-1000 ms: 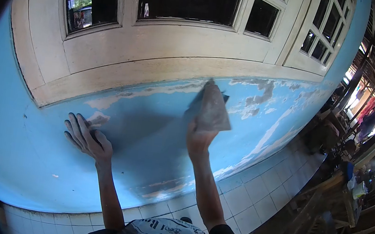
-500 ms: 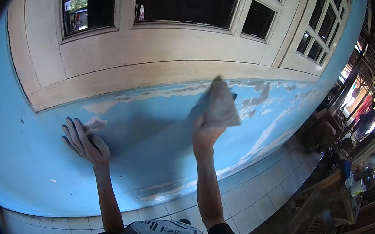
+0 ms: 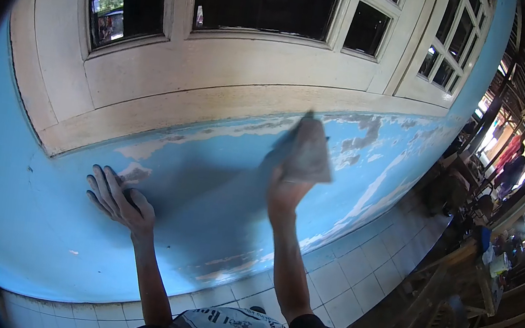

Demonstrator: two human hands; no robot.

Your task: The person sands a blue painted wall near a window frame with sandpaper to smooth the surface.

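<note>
My right hand [image 3: 286, 196] grips a greyish, flat sheet of sandpaper [image 3: 309, 153], blurred by motion, against the light-blue wall [image 3: 205, 203]. The sheet hides most of the fingers; a dark tip shows past its upper end, just below the window frame. Farther left, my left hand [image 3: 120, 202] lies on the wall with its fingers stretched out and holds nothing. It rests beside a bare patch [image 3: 135, 173] where paint has come off. More flaked, greyish patches [image 3: 361, 133] run along the wall under the frame, to the right of the sandpaper.
Above the worked strip is a cream wooden window frame [image 3: 231, 98] with dark glass panes [image 3: 266, 4]. White tiles [image 3: 355, 261] line the foot of the wall. At the right stand wooden furniture [image 3: 454, 260] and a cluttered, roofed space.
My right hand and the sandpaper have shifted slightly left and down, and the sheet's angle has turned a little. My left hand stays in place on the wall.
</note>
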